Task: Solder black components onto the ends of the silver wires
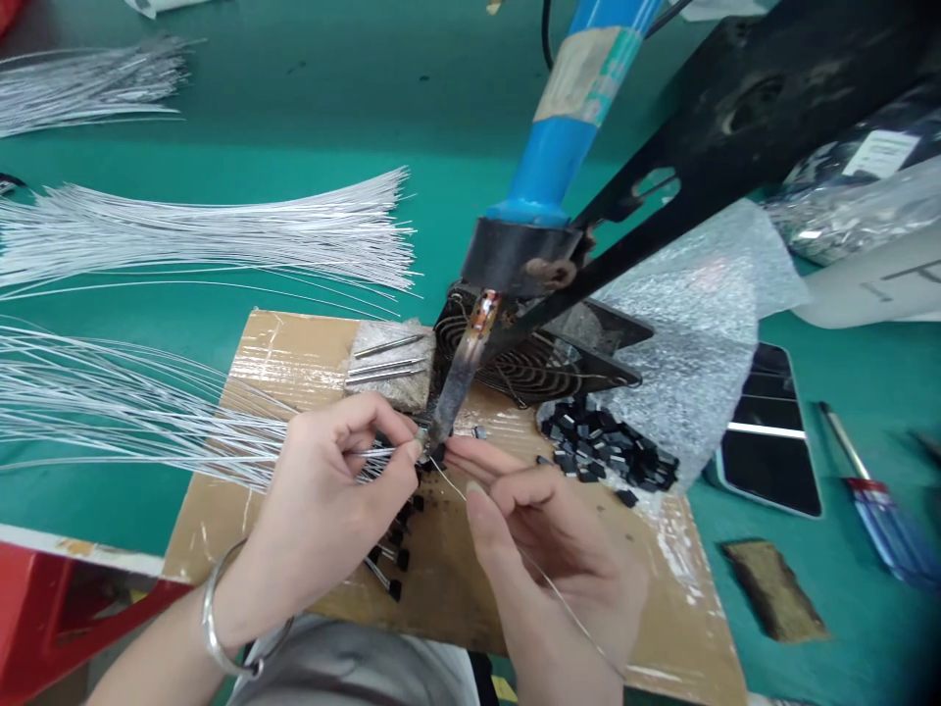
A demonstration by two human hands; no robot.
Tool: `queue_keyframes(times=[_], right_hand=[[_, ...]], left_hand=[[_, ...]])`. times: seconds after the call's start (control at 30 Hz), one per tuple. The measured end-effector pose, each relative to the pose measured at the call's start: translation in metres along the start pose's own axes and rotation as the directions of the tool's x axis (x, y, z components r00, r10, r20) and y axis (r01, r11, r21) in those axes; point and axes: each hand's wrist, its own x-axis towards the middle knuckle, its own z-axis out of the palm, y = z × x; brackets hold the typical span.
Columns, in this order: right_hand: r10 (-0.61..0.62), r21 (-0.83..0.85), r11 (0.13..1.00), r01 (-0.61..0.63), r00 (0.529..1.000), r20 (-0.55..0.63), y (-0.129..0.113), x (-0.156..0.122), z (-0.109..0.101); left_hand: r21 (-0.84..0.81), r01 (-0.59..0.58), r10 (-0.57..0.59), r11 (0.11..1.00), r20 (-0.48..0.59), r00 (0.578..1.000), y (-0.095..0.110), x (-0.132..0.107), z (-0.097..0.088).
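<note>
A blue-handled soldering iron (460,378) is clamped pointing downward, its dark tip just above the board. My left hand (334,490) is closed in a pinch at the tip, around the end of a thin grey wire; the small part at that end is mostly hidden by the fingers. Under this hand runs a bundle of grey wires (242,441). My right hand (551,559) pinches a thin strand of solder wire (450,480), whose end meets the tip. Several wires with black connectors (395,588) at their ends lie below my left hand.
Brown cardboard (588,598) covers the green table. A black fan (521,363) stands behind the tip, beside a pad with metal rods (389,363). Loose black connectors (610,441) lie on bubble wrap (706,294). Rightward are a phone (768,451), a screwdriver (874,510) and a sponge (775,588).
</note>
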Motion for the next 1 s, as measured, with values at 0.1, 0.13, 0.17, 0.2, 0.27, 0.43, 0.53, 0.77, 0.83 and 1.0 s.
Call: queue_keyframes(times=[0.1,0.13,0.17,0.2,0.27,0.43,0.53,0.77,0.83,1.0], right_hand=[[-0.003,0.003,1.000,0.003,1.000,0.002,0.0011,-0.0001,-0.0010],[-0.004,0.002,1.000,0.004,1.000,0.006,0.0016,-0.0001,-0.0014],[-0.007,-0.001,1.000,0.007,1.000,0.008,0.0021,-0.0001,-0.0018],[-0.010,-0.005,1.000,0.010,1.000,0.011,0.0026,-0.0001,-0.0021],[-0.012,-0.009,1.000,0.012,1.000,0.015,0.0034,0.0000,-0.0026],[0.001,0.020,1.000,-0.001,1.000,0.008,0.0047,0.0017,-0.0030],[-0.025,0.038,0.999,0.024,0.999,0.032,0.0042,0.0025,-0.0024],[0.026,0.048,0.999,-0.024,0.999,-0.024,0.0012,-0.0001,0.0016],[0.011,0.051,0.999,-0.009,1.000,-0.025,0.0032,0.0007,0.0006],[-0.030,0.042,0.999,0.029,0.999,0.026,0.0049,0.0022,-0.0016]], left_hand=[[-0.012,0.007,-0.007,1.000,-0.007,1.000,0.0007,-0.0003,0.0002],[-0.014,0.009,-0.009,1.000,-0.009,1.000,0.0008,-0.0004,0.0003],[-0.014,0.009,-0.010,1.000,-0.007,1.000,0.0009,-0.0004,0.0005],[-0.012,0.009,-0.009,1.000,-0.007,1.000,0.0009,-0.0003,0.0006],[-0.005,0.006,-0.006,1.000,-0.004,1.000,0.0007,-0.0001,0.0008],[0.005,-0.003,0.003,1.000,-0.006,1.000,-0.0003,-0.0001,0.0004],[0.021,-0.008,0.009,1.000,-0.010,1.000,-0.0004,-0.0003,0.0000],[0.042,-0.026,0.027,0.999,-0.021,0.999,0.0015,-0.0008,-0.0002],[0.041,-0.024,0.025,0.999,-0.020,0.999,0.0015,-0.0013,0.0002],[0.039,-0.021,0.022,0.999,-0.023,0.999,0.0001,-0.0030,0.0008]])
